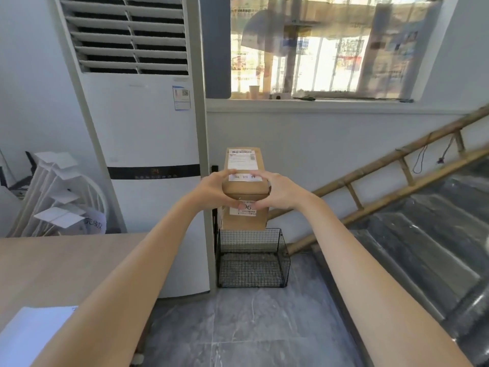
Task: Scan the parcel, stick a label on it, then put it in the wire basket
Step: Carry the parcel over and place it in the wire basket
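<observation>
Grey floor tiles run under me to a white wall and a bright window, and I stand with both arms stretched out in front. My left hand point(214, 189) clasps the left side of the parcel point(246, 186), fingers wrapped over its top edge; my right hand point(277, 192) clasps the right side the same way, so the brown box is squeezed between my two palms and held up in the air. A white label point(245, 177) with printed characters sits across the top face between my fingers, a shipping label lies on the far end, and another with large digits shows on the near face under my thumbs. So I judge scanning and labelling are done, and I am on the last step.

Directly below the parcel, well apart from it, the wire basket point(252, 258) stands on the floor against the wall, and it looks bare inside. A tall white air conditioner point(148, 128) stands just left of it, a bamboo ladder point(383, 178) leans to the right, and the worktop point(60, 260) sits at my left elbow.

Next I need to lower the box straight down between the basket's rims, keeping it level, then spread both hands.
</observation>
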Demonstrator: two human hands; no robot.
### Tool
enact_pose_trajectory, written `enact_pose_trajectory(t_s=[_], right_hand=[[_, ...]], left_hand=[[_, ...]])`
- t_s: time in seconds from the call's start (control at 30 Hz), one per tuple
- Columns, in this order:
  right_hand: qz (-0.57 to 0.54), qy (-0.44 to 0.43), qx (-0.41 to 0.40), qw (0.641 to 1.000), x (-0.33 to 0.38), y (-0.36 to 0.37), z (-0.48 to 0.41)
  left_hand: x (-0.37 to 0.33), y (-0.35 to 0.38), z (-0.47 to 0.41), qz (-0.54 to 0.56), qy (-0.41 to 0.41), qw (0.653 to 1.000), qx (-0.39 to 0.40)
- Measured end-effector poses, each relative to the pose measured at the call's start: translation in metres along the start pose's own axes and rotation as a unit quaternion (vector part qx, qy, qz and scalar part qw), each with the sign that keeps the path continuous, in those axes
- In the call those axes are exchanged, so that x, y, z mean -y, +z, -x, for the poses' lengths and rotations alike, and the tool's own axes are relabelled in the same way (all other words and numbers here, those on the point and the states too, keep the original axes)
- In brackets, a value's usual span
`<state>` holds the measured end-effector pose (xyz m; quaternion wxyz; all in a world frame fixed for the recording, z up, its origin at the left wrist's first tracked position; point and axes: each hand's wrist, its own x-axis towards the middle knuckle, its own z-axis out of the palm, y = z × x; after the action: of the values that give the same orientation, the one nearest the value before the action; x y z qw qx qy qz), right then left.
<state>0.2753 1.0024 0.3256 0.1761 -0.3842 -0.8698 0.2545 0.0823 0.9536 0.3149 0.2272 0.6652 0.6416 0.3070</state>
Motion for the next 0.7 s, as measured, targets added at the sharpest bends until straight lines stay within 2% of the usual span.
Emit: enact_pose_trajectory(t_s=[0.3,0.7], right_hand=[[-0.003,0.037,-0.011,0.999,-0.078,-0.007,-0.095],[-0.023,0.052,-0.016,0.998,-0.138,-0.013,-0.28]], left_hand=[[0.035,0.023,-0.118,0.037,0.022,0.999,0.033],[0.109,-0.015,-0.29,0.064,-0.003,0.997,0.036]])
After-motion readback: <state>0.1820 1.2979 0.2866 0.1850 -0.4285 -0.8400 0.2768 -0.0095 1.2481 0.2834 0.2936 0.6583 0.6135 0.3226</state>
